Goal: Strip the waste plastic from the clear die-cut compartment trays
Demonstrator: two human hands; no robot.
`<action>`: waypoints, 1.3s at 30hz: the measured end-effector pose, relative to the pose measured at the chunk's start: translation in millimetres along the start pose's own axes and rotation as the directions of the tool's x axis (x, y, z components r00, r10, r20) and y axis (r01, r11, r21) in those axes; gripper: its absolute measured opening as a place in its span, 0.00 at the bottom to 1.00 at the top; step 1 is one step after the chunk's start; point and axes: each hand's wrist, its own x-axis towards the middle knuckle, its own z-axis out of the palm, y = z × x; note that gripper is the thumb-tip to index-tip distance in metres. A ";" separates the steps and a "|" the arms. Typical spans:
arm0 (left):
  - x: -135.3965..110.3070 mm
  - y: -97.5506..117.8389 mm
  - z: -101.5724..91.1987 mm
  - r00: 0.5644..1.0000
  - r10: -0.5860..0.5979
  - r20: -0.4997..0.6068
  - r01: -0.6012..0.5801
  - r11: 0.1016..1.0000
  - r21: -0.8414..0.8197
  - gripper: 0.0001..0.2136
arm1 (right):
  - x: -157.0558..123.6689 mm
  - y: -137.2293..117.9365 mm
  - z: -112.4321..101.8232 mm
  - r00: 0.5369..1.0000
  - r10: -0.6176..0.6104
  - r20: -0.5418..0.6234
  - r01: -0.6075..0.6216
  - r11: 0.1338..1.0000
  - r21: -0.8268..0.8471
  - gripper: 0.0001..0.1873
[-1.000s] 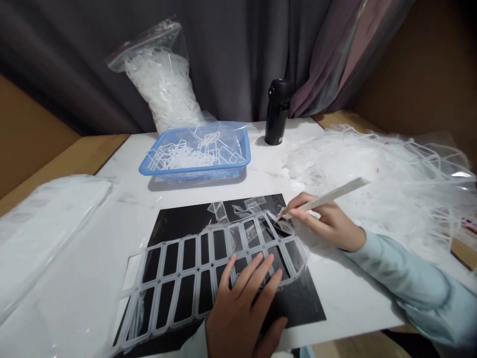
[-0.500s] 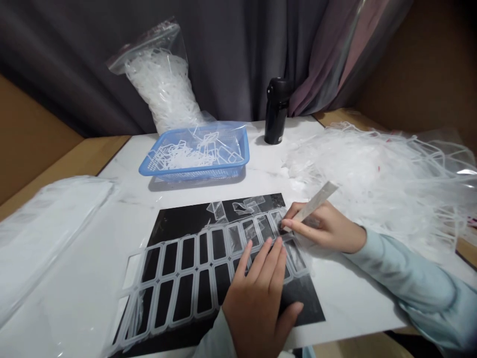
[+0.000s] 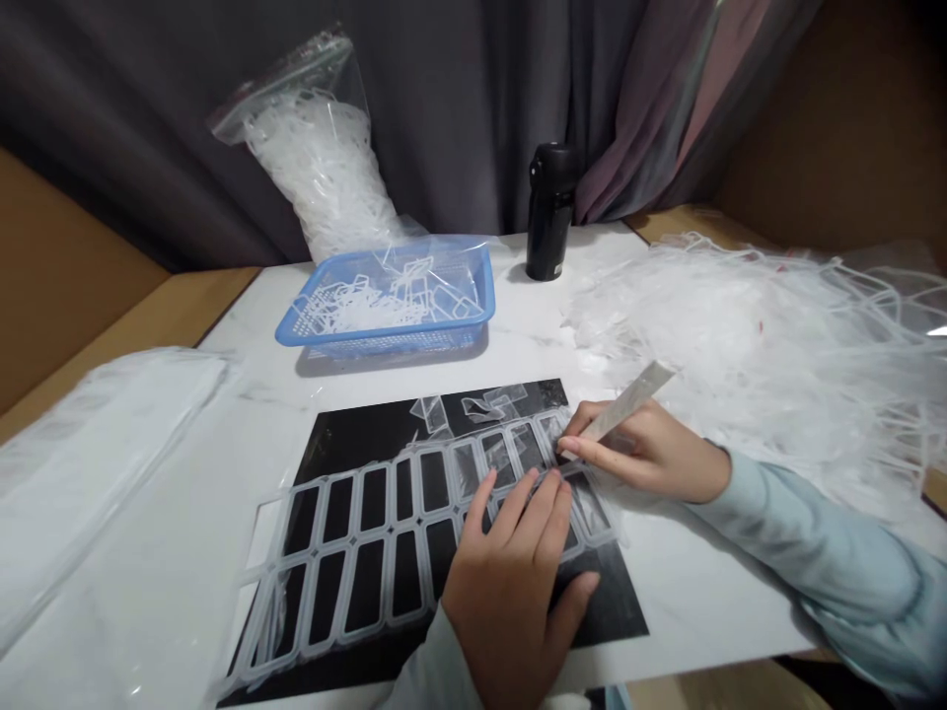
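Observation:
A translucent plastic sheet of joined rectangular frames (image 3: pixel 355 540) lies across a black mat (image 3: pixel 347 434), with two rows of openings. My left hand (image 3: pixel 510 582) rests palm down on the sheet, fingers spread, holding nothing. My right hand (image 3: pixel 647 449) pinches a flat, pale strip-like tool (image 3: pixel 628 399), tilted with its upper end to the right. The tool's lower end meets the frame at the far right of the back row and is partly hidden by the fingers. Clear film scraps (image 3: pixel 494 402) lie on the mat's back edge.
A blue basket (image 3: pixel 385 340) with thin white rectangular loops stands behind the mat. Beside it are a stuffed zip bag (image 3: pixel 326 168) and a black bottle (image 3: pixel 549 217). A heap of clear plastic pieces (image 3: pixel 710 335) covers the right side; white bagged sheets (image 3: pixel 96 463) lie left.
The view has shifted very slightly. Both hands stay in nearly the same places, and the tool remains at the same frame.

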 end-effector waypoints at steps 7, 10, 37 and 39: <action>-2.3 1.5 5.3 0.998 -0.060 -0.016 0.060 0.997 -0.038 0.23 | 0.2 -4.9 0.8 0.990 -0.118 0.074 0.128 0.978 -0.162 0.14; -2.7 2.4 4.6 0.998 -0.060 -0.022 0.059 0.998 -0.036 0.23 | -0.5 -6.1 0.8 0.992 -0.110 0.065 0.120 0.975 -0.189 0.15; -2.7 4.4 6.9 0.994 -0.102 -0.030 0.097 0.986 -0.134 0.21 | -4.2 -10.8 7.5 0.944 -0.281 0.171 0.329 0.806 -0.493 0.13; -3.6 4.7 9.6 0.991 -0.122 -0.058 0.111 0.981 -0.161 0.22 | -7.0 -11.1 11.0 0.926 -0.324 0.195 0.377 0.749 -0.545 0.12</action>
